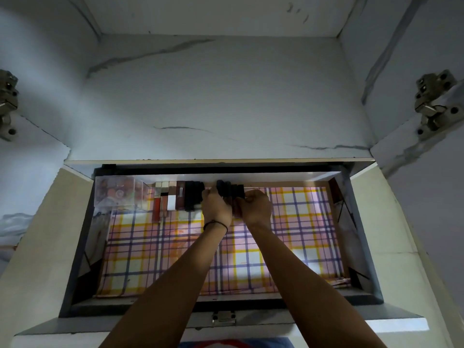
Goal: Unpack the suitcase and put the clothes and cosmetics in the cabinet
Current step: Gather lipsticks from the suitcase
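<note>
An open cabinet drawer (82, 247) lined with plaid paper (288, 234) fills the lower half of the head view. Along its far edge lies a row of cosmetics: a clear palette case (116, 193) at the left, then several lipstick and gloss tubes (172, 199). My left hand (216, 205) and my right hand (258, 207) meet at the row's right end, both closed around a bunch of dark tubes (231, 189). A black band circles my left wrist.
A white marbled shelf (226, 96) sits above the drawer, between cabinet walls. Metal hinges (433, 104) stick out at both sides. A metal latch (223, 318) is on the drawer's front edge. The suitcase and clothes are out of view.
</note>
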